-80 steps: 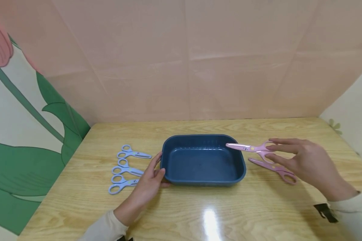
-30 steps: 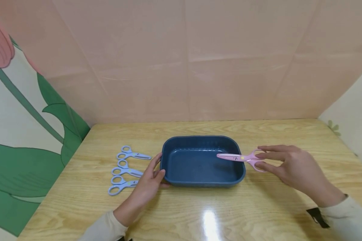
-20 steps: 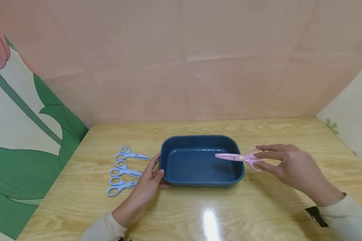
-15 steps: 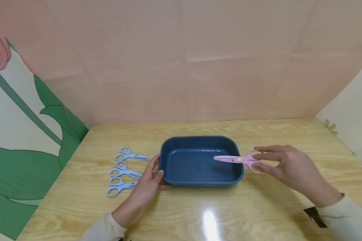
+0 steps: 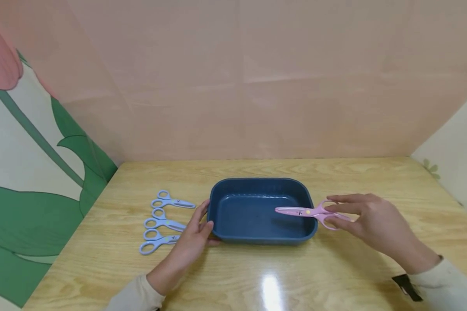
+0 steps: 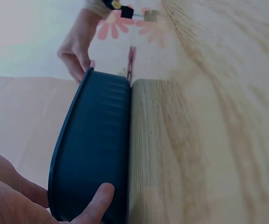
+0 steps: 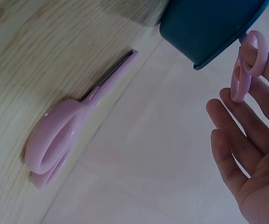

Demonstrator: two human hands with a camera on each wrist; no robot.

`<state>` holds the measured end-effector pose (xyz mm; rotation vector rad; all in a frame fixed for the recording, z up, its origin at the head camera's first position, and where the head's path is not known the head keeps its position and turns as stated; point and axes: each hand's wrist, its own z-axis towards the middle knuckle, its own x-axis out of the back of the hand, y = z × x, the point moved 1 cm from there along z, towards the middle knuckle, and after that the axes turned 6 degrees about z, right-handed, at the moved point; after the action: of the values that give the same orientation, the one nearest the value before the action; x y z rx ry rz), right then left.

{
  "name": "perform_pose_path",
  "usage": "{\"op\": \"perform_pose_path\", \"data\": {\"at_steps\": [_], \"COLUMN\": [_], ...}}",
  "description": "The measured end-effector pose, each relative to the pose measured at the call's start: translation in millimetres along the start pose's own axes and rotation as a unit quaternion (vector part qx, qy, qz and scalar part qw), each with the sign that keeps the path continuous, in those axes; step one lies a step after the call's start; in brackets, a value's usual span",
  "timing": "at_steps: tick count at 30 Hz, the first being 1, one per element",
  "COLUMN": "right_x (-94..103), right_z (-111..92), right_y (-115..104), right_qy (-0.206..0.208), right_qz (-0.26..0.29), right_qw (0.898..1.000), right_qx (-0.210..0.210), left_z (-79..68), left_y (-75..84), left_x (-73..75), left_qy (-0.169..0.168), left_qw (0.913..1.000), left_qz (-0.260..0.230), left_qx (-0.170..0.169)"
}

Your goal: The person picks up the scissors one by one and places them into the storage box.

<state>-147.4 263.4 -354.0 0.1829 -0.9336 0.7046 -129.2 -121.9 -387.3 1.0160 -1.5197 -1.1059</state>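
In the head view my left hand point(image 5: 192, 239) grips the left end of a dark blue plastic bin point(image 5: 257, 239), thumb near its front left corner. The left wrist view shows that thumb pressed on the bin's outer wall. My right hand point(image 5: 373, 222) pinches pink scissors point(image 5: 301, 211) by the handle loops. Their blades are closed and reach over the bin's right rim, pointing left above its floor. A second pair of pink scissors point(image 7: 78, 112) lies on the table in the right wrist view; in the head view the right hand mostly covers it.
Left of the bin, three pairs of light blue scissors point(image 5: 165, 222) lie in a column on the wooden table point(image 5: 218, 276). The left hand partly covers the lower ones. A pink-beige sheet point(image 5: 257, 86) stands behind the table, and a flower-patterned panel point(image 5: 31, 172) is at left.
My right hand has moved left and down with the pink scissors, bringing the blades farther over the bin. It now mostly hides the second pink pair. The left hand stays on the bin.
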Motion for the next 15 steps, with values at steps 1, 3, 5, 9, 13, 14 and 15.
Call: {"op": "perform_pose_path", "data": {"at_steps": [1,3,5,9,13,14,15], "right_x": [-0.2,-0.6,-1.1,-2.3,-3.5,-3.8,-4.1], "right_z": [-0.6,-1.2,-0.7,1.0,2.1,2.1,2.2], "right_y": [-0.1,-0.9,-1.4,-2.3,-3.4,-3.7,-4.0], "right_qy": [0.0,-0.002,-0.003,-0.007,-0.01,-0.01,-0.01], "right_qz": [0.001,0.003,0.007,0.019,0.02,0.02,0.02], "right_qw": [1.0,1.0,1.0,1.0,1.0,1.0,1.0], "right_qx": [0.002,0.004,0.008,0.012,0.017,0.017,0.019], "left_z": [-0.1,-0.3,-0.3,0.4,1.4,1.8,2.0], "left_y": [-0.4,-1.1,-1.5,-1.2,-0.9,-0.9,-1.0], "left_x": [-0.5,-1.2,-1.4,-0.9,-0.6,-0.6,-0.6], "left_qy": [0.0,0.001,0.003,0.003,0.0,-0.001,-0.001], "left_qw": [1.0,1.0,1.0,1.0,1.0,1.0,1.0], "left_qz": [-0.001,-0.003,-0.004,-0.003,-0.001,-0.001,0.0], "left_qx": [0.001,0.003,0.001,-0.001,0.002,0.002,0.002]}}
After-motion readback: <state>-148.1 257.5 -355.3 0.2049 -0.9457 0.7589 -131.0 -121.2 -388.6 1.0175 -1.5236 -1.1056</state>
